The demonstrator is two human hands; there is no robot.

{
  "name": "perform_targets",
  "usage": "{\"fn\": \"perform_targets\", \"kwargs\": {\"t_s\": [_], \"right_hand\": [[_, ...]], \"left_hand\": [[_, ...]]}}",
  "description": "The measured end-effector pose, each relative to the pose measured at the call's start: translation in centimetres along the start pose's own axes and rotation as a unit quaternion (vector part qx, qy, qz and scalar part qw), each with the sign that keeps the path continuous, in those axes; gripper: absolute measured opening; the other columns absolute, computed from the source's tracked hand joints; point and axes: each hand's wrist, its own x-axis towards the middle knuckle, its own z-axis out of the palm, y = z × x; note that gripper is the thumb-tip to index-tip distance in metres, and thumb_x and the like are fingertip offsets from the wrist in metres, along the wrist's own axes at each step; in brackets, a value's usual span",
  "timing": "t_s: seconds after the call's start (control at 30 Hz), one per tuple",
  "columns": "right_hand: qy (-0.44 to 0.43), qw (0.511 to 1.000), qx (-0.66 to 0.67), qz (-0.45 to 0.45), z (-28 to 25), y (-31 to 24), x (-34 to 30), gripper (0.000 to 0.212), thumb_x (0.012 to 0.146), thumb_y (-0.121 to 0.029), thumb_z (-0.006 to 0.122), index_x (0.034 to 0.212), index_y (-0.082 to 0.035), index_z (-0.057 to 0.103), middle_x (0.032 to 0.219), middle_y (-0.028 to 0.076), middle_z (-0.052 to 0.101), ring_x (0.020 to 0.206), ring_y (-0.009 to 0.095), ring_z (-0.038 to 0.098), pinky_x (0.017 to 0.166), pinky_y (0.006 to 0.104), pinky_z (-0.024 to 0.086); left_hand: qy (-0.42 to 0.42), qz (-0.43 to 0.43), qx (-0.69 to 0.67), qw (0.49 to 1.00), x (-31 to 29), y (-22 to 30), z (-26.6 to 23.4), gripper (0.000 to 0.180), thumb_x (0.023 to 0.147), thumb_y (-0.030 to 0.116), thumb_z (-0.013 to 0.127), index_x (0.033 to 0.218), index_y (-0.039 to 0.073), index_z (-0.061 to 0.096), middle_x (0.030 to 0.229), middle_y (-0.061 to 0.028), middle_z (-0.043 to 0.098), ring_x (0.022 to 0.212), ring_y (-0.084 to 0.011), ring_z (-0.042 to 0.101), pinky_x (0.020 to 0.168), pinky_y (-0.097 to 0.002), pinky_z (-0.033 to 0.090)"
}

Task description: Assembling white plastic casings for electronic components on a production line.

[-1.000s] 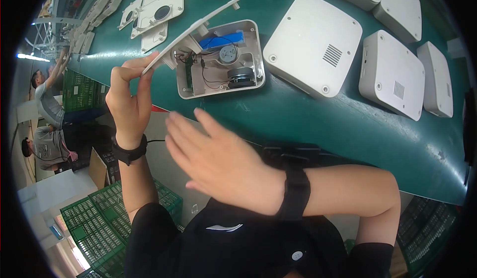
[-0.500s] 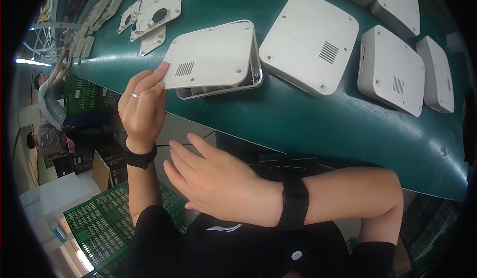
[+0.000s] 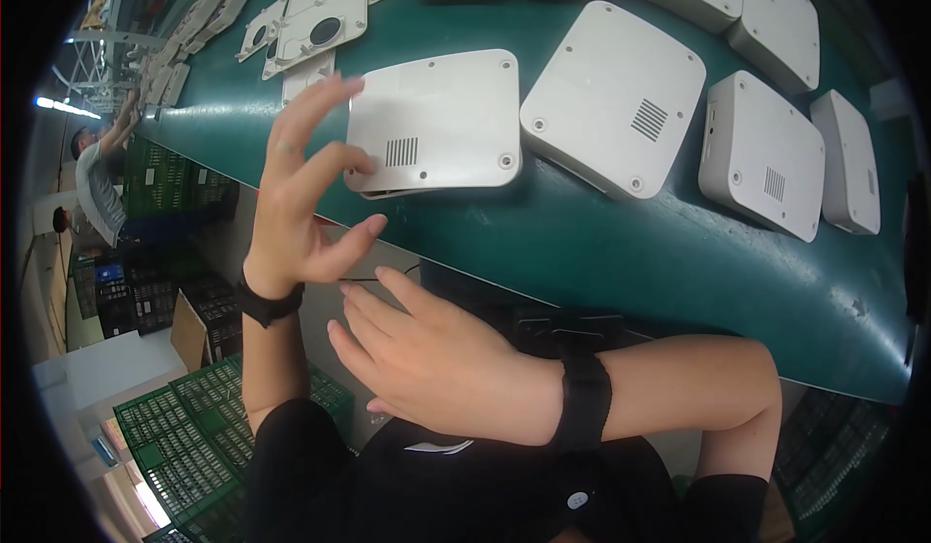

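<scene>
Nearest, the right hand [image 3: 436, 359] hovers open and empty below the green belt's [image 3: 621, 252] near edge. Above it, the left hand [image 3: 305, 194] spreads its fingers, one fingertip touching the left edge of the white lidded box [image 3: 436, 121]. That box sits near the belt's edge, with more white boxes [image 3: 611, 97] close on its right and flat plates [image 3: 315, 29] beyond.

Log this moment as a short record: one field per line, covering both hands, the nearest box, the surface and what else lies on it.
left hand: raised, fingers spread, a fingertip touching the left edge of the closed white box
right hand: open, empty, held below the table edge
closed white box: lid on, vent slots facing up, near the edge of the green table
other white boxes: in a row to the right, lids on
flat white plates: at the far left of the table
</scene>
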Motion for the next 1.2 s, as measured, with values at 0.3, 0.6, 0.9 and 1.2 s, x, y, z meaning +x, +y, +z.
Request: {"fn": "perform_targets", "kwargs": {"t_s": [0.3,0.6,0.9,1.2], "right_hand": [[0.003,1.000,0.010,-0.007,0.3,0.1,-0.2,0.061,0.085,-0.045,0.061,0.125,0.001,0.054,0.123,0.021,0.057,0.124,0.030,0.047,0.106,0.0435,0.031],[0.001,1.000,0.020,0.006,0.7,0.2,-0.6,0.059,0.086,-0.044,0.060,0.124,0.001,0.054,0.121,0.022,0.057,0.125,0.032,0.047,0.108,0.0444,0.030],[-0.004,1.000,0.008,0.027,0.8,-0.1,-1.0,0.059,0.086,-0.044,0.060,0.123,0.002,0.055,0.120,0.022,0.058,0.124,0.033,0.047,0.109,0.0451,0.029],[-0.007,1.000,-0.009,0.026,0.9,-0.3,-1.1,0.060,0.086,-0.045,0.059,0.122,0.002,0.055,0.118,0.023,0.059,0.123,0.033,0.048,0.110,0.0460,0.026]], "left_hand": [[-0.128,0.015,-0.197,0.972,3.8,-2.0,0.7,0.043,0.053,0.021,0.082,0.080,0.007,0.052,0.135,-0.0178,0.049,0.121,-0.0369,0.046,0.098,-0.0420,0.040],[-0.122,-0.025,-0.233,0.964,3.9,-2.2,1.2,0.056,0.049,0.017,0.087,0.092,0.009,0.053,0.135,-0.0151,0.050,0.114,-0.0340,0.050,0.095,-0.0405,0.042],[-0.116,-0.043,-0.200,0.972,3.0,-1.8,1.3,0.069,0.045,0.020,0.089,0.104,0.010,0.056,0.135,-0.0143,0.051,0.114,-0.0329,0.052,0.095,-0.0415,0.042],[-0.080,-0.059,-0.179,0.979,3.2,-1.3,1.6,0.074,0.045,0.028,0.089,0.109,0.008,0.057,0.134,-0.0159,0.053,0.119,-0.0303,0.050,0.099,-0.0410,0.039]]}}
